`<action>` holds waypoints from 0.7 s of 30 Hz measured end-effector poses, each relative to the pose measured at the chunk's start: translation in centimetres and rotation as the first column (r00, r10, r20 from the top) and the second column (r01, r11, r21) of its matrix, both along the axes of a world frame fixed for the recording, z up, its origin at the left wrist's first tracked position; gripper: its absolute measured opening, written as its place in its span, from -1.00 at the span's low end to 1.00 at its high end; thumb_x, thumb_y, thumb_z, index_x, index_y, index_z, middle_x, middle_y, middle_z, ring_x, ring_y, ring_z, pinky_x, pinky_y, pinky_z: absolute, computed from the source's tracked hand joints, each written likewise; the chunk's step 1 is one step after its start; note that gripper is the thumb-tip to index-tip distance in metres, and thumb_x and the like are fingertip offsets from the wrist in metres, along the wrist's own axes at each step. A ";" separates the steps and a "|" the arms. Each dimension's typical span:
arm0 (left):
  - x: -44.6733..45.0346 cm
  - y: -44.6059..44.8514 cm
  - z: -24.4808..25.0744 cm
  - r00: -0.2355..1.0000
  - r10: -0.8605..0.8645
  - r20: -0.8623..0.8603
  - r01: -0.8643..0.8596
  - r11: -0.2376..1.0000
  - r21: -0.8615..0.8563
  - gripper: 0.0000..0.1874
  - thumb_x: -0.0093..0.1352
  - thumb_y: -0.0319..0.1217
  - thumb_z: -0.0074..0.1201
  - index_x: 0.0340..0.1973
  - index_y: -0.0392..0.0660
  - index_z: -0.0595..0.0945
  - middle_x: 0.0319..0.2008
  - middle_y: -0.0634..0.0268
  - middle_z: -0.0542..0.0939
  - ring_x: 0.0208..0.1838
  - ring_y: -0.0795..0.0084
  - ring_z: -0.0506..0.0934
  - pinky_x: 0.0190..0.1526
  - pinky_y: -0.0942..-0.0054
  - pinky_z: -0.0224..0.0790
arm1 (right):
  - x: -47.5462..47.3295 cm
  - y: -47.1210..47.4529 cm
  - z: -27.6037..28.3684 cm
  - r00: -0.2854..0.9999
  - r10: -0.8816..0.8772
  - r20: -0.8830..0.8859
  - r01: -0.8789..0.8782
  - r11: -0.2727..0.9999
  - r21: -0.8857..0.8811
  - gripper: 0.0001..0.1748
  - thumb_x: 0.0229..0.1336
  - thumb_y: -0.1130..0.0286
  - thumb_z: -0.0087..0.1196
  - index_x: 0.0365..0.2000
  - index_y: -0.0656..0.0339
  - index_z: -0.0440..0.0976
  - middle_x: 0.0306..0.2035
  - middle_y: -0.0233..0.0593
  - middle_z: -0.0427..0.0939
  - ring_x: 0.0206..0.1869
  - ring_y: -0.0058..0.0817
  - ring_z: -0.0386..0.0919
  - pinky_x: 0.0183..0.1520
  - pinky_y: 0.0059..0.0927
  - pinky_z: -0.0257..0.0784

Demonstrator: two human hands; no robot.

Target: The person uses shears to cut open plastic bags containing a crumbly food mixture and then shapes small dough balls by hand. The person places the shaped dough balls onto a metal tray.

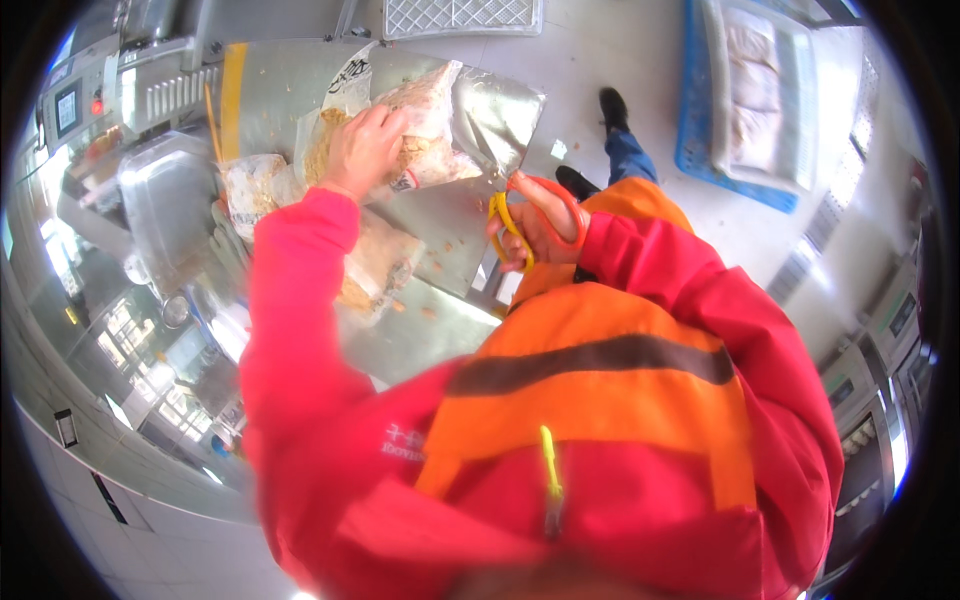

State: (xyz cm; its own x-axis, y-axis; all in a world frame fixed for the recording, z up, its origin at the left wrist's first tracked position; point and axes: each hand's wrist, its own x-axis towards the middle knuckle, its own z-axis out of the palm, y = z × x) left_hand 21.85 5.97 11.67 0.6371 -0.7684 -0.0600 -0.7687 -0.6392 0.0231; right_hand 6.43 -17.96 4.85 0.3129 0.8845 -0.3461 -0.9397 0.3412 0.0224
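Observation:
My left hand [367, 150] grips a printed clear plastic bag [427, 97] of pale, crumbly food on a metal worktable [439, 247]. Its fingers curl over the bag's top, hiding part of it. In my right hand [536, 217] is a pair of scissors [511, 225] with one red and one yellow handle loop. The blades point at the bag's near right corner; whether they touch it, I cannot tell. Another filled bag [381, 259] lies beneath my left forearm. A third bag [255, 187] lies left of my left wrist.
Crumbs dot the tabletop near its right edge. A white plastic crate [463, 16] stands beyond the table. At right, a white tub [799, 97] with several packed bags sits in a blue crate [686, 112] on the floor. A metal container [161, 202] is at left, near a control panel [67, 109].

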 end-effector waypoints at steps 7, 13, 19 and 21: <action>0.3 -0.4 -0.6 0.963 0.142 0.229 -0.175 0.975 0.134 -0.74 0.05 -0.42 0.22 -0.38 0.02 0.47 -0.40 0.37 0.44 -0.13 0.28 0.45 -0.05 0.24 0.26 | 1.7 0.7 0.0 0.997 -0.063 -0.048 0.066 0.996 0.066 -0.04 0.02 -0.53 -0.32 -0.21 0.33 0.32 -0.58 -0.32 0.25 -0.56 -0.50 0.26 -0.19 -0.31 0.46; 0.9 -0.5 -1.2 0.970 0.124 0.209 -0.113 0.991 -0.066 -0.80 0.07 -0.54 0.06 -0.38 -0.11 0.44 -0.27 0.21 0.48 -0.09 0.11 0.41 -0.01 0.22 0.24 | 2.4 -0.1 -0.8 1.000 0.016 -0.006 -0.015 0.993 0.114 0.01 0.02 -0.54 -0.39 -0.25 0.37 0.38 -0.69 -0.34 0.19 -0.65 -0.50 0.20 -0.37 -0.35 0.42; 0.1 0.1 -3.2 0.937 0.343 -0.068 -0.349 0.912 -0.216 -0.76 0.06 -0.62 0.00 -0.33 -0.18 0.44 -0.25 0.12 0.47 -0.12 0.03 0.39 -0.05 0.16 0.23 | 5.5 -2.3 -3.0 0.987 0.137 0.082 -0.149 0.974 0.172 0.05 0.03 -0.55 -0.51 -0.33 0.39 0.40 -0.76 -0.40 0.15 -0.79 -0.61 0.09 -0.57 -0.36 0.33; 0.5 -0.3 -3.1 0.950 0.308 -0.042 -0.310 0.928 -0.204 -0.76 0.06 -0.62 -0.02 -0.33 -0.18 0.44 -0.26 0.12 0.47 -0.15 0.03 0.39 -0.07 0.15 0.23 | 6.3 -2.6 -3.1 0.983 0.163 0.083 -0.173 0.976 0.131 0.03 0.05 -0.54 -0.51 -0.34 0.38 0.40 -0.77 -0.41 0.13 -0.79 -0.62 0.09 -0.59 -0.37 0.32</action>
State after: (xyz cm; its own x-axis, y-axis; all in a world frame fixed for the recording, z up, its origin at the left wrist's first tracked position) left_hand 22.35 5.71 8.57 0.8454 -0.5293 0.0710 -0.5326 -0.8258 0.1856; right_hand 12.73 -20.56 1.76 0.1757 0.9639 -0.1999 -0.9841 0.1770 -0.0113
